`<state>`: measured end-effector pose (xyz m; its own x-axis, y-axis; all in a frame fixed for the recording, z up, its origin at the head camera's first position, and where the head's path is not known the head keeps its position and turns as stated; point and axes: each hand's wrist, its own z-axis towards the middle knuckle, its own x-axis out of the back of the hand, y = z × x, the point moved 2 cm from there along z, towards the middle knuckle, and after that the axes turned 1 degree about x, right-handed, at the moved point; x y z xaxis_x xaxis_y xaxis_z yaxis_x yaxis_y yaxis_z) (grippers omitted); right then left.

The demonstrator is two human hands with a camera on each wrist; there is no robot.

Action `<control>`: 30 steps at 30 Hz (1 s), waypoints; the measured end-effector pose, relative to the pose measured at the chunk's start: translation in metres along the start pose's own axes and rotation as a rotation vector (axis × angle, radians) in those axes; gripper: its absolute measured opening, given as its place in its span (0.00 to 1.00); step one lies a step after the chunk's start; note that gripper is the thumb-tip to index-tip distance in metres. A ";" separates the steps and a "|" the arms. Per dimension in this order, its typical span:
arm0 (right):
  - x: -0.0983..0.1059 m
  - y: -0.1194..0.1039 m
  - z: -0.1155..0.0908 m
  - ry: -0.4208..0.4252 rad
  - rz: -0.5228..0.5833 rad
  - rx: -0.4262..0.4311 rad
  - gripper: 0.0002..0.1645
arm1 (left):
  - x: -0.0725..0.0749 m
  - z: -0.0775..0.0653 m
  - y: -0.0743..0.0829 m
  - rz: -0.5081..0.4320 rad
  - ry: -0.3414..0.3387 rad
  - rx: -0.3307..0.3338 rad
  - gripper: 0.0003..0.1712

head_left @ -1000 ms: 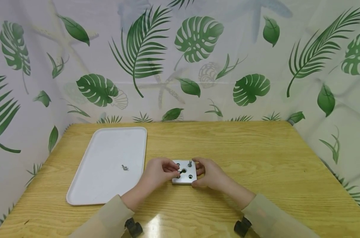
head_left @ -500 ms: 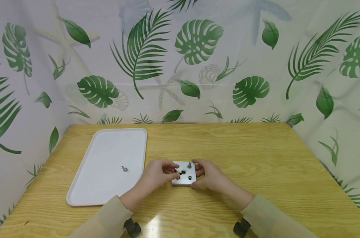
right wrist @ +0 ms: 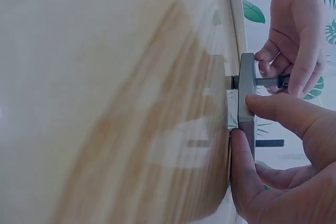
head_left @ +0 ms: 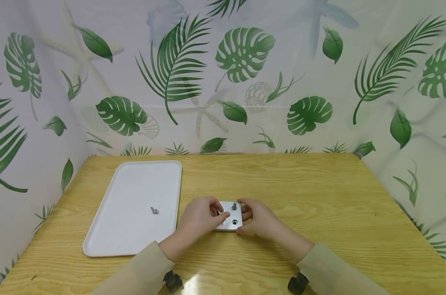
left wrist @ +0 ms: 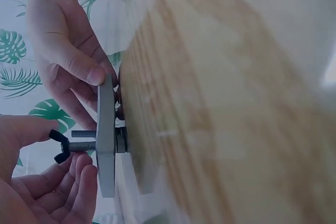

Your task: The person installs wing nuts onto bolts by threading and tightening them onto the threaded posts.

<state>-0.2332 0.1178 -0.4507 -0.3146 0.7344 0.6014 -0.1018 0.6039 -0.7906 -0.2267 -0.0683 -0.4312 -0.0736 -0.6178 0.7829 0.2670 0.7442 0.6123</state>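
A square metal plate (head_left: 228,225) with holes lies between the hands on the table. My right hand (head_left: 260,217) grips its right edge, thumb on the near corner and fingers at the far one. In the left wrist view, a black-winged wing screw (left wrist: 81,146) stands in the plate, its threaded shank showing above the surface. My left hand (head_left: 202,214) pinches around its wings, and the head view mostly hides the screw behind that hand. A second threaded stud (head_left: 234,206) stands upright at the plate's far right corner. The near right hole (head_left: 235,222) is visible.
To the left, a white tray (head_left: 134,196) carries a small silver wing screw (head_left: 154,210). The wooden table (head_left: 319,196) extends to a leaf-patterned curtain (head_left: 245,123) at the back and sides.
My left hand has shifted its fingers on the wing screw, and its thumb now reaches farther right across the plate, covering the middle hole. The right hand keeps its grip.
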 end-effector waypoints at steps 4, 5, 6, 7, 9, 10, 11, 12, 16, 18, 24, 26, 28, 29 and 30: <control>-0.001 0.000 -0.002 0.009 0.000 -0.030 0.50 | -0.001 -0.001 -0.002 -0.057 -0.023 0.003 0.10; -0.001 0.000 -0.003 0.010 0.002 -0.032 0.51 | -0.002 -0.002 -0.003 -0.079 -0.032 0.004 0.10; -0.001 0.000 -0.003 0.011 0.003 -0.030 0.51 | -0.002 -0.002 -0.004 -0.100 -0.039 0.002 0.11; -0.001 0.001 -0.003 0.011 0.002 -0.029 0.51 | -0.002 -0.002 -0.005 -0.120 -0.046 -0.002 0.12; 0.000 0.001 -0.004 0.010 0.002 -0.022 0.51 | -0.003 -0.003 -0.006 -0.162 -0.057 -0.001 0.13; 0.000 0.002 -0.004 0.010 0.000 -0.018 0.51 | -0.003 -0.003 -0.007 -0.184 -0.062 0.000 0.13; 0.000 0.002 -0.003 0.009 -0.003 -0.017 0.51 | -0.002 -0.003 -0.008 -0.205 -0.063 -0.001 0.13; 0.000 0.003 -0.003 0.009 -0.008 -0.015 0.51 | -0.002 -0.003 -0.008 -0.224 -0.065 -0.001 0.13; -0.001 0.006 -0.001 0.015 -0.018 -0.025 0.51 | 0.000 -0.002 -0.011 -0.257 -0.070 -0.010 0.08; -0.001 0.006 -0.001 0.014 -0.020 -0.027 0.51 | 0.001 -0.002 -0.012 -0.249 -0.076 -0.029 0.05; -0.002 0.004 0.001 0.005 -0.028 -0.024 0.51 | 0.005 -0.001 -0.014 -0.196 -0.088 -0.061 0.05; -0.002 0.003 0.001 0.005 -0.022 -0.021 0.51 | 0.006 -0.002 -0.014 -0.193 -0.088 -0.059 0.06; -0.002 0.001 0.002 0.007 -0.021 -0.020 0.51 | 0.007 -0.003 -0.012 -0.197 -0.091 -0.056 0.06; -0.001 0.001 0.002 0.007 -0.022 -0.020 0.51 | 0.008 -0.003 -0.011 -0.189 -0.088 -0.051 0.06; -0.001 0.000 0.002 0.005 -0.022 -0.020 0.51 | 0.009 -0.004 -0.010 -0.180 -0.085 -0.043 0.07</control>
<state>-0.2345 0.1166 -0.4521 -0.3075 0.7222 0.6196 -0.0896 0.6263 -0.7744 -0.2265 -0.0823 -0.4307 -0.2043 -0.7151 0.6685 0.2827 0.6107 0.7397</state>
